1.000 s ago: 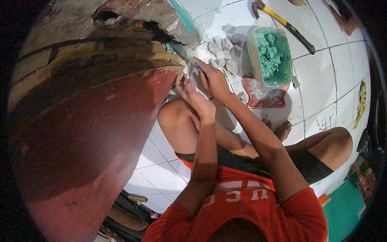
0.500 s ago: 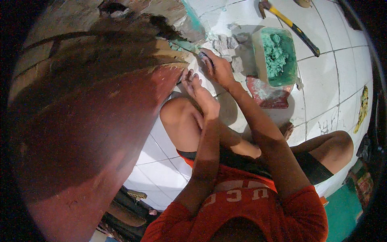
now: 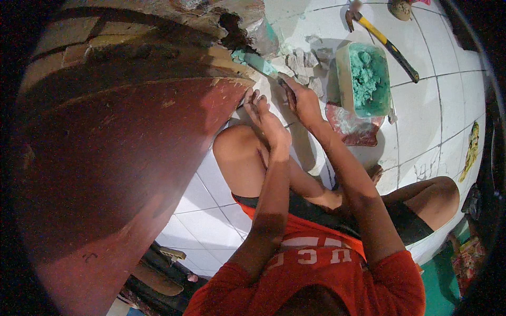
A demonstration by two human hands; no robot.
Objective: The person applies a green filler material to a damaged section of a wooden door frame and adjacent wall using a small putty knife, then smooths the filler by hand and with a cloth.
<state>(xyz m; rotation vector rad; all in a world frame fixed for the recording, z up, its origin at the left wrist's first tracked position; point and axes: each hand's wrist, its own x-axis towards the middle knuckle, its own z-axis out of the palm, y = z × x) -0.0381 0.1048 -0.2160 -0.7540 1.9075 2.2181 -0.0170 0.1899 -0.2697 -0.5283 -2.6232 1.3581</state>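
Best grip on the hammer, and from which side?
Hammer: likely its slim black grip, the end opposite the claw head. Come from the right, closing across the handle's length, since the tub of green material stands close on its left.

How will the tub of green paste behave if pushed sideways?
The tub probably keeps its shape: its walls stand straight. The green paste likely stays put rather than sloshing, since it is heaped in lumps. The tub might drag along the red plate, which seems partly under it.
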